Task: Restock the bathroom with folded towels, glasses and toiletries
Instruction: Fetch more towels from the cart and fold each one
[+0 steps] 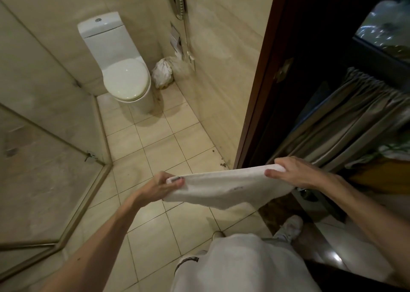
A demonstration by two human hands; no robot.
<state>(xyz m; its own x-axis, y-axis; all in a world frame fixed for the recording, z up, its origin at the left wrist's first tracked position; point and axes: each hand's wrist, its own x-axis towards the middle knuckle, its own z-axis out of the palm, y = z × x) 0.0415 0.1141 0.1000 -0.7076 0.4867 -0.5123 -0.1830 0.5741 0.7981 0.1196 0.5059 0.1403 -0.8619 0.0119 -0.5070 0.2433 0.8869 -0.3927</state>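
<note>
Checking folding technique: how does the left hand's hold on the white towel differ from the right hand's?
The left hand holds its end of the white towel lower, over the tiled floor; the right hand holds its end higher, by the dark wooden door frame. The left hand's thumb pins a corner; the right hand's fingers curl over the top edge. Both grip the towel, stretched between them.

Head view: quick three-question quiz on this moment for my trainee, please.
1. True or false: the left hand and the right hand each grip an end of the white towel.
2. The lid of the toilet is: A) raised, B) closed, C) missing.
3. Fill in: the white bag sits between the toilet and the tiled ____.
Key: 1 true; 2 B; 3 wall.
</note>
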